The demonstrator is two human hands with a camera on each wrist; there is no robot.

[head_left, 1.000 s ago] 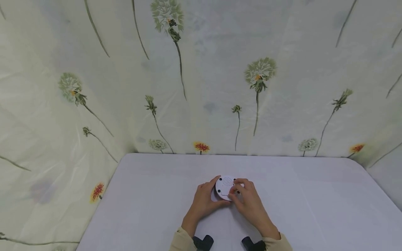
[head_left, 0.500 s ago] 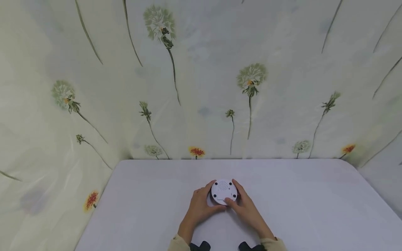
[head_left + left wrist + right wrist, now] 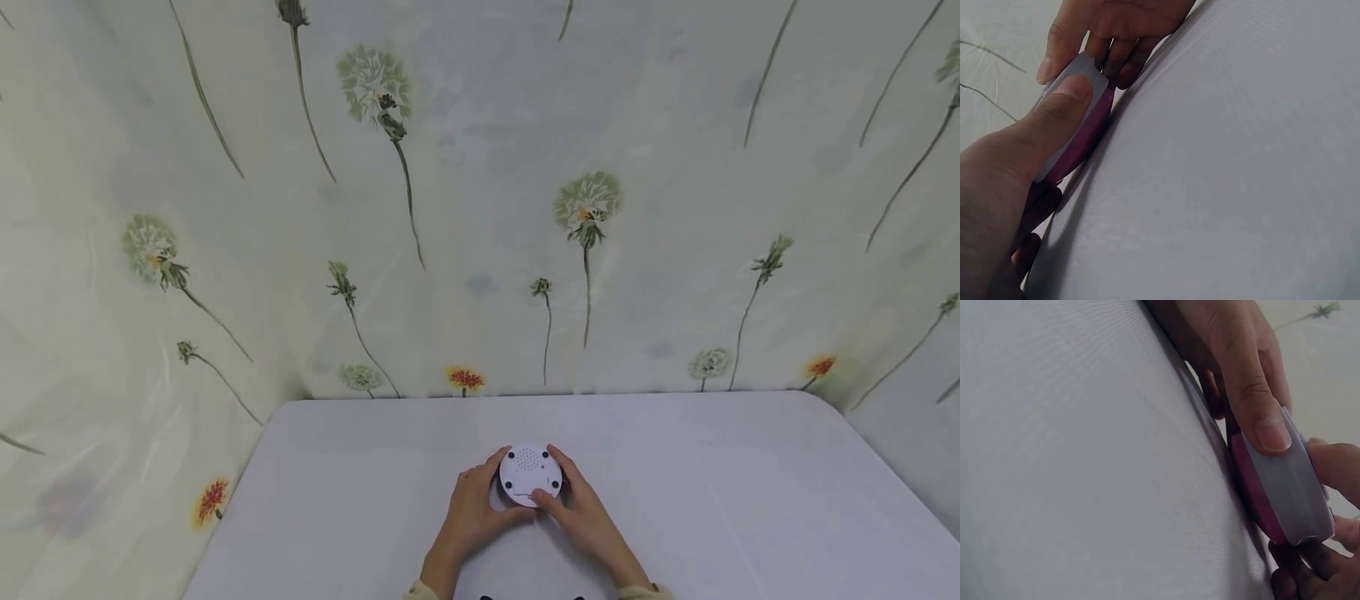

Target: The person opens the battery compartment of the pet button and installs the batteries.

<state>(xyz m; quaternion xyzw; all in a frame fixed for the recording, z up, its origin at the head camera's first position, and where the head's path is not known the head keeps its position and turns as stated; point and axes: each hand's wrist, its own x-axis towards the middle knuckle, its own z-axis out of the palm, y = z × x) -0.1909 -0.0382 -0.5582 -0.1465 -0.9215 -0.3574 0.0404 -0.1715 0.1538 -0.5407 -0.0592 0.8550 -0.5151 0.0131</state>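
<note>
Holding unlabelled round device [image 3: 530, 475] two-handed

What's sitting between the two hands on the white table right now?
A round white device with a purple underside, gripped from both sides by the left hand and right hand; the head view shows this, and both wrist views show its purple edge.

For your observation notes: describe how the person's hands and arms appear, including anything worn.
Both hands, left hand and right hand, are bare: no gloves, rings or watch visible. Beige sleeve cuffs just show at the bottom edge of the head view. Fingernails are short and unpainted.
</note>
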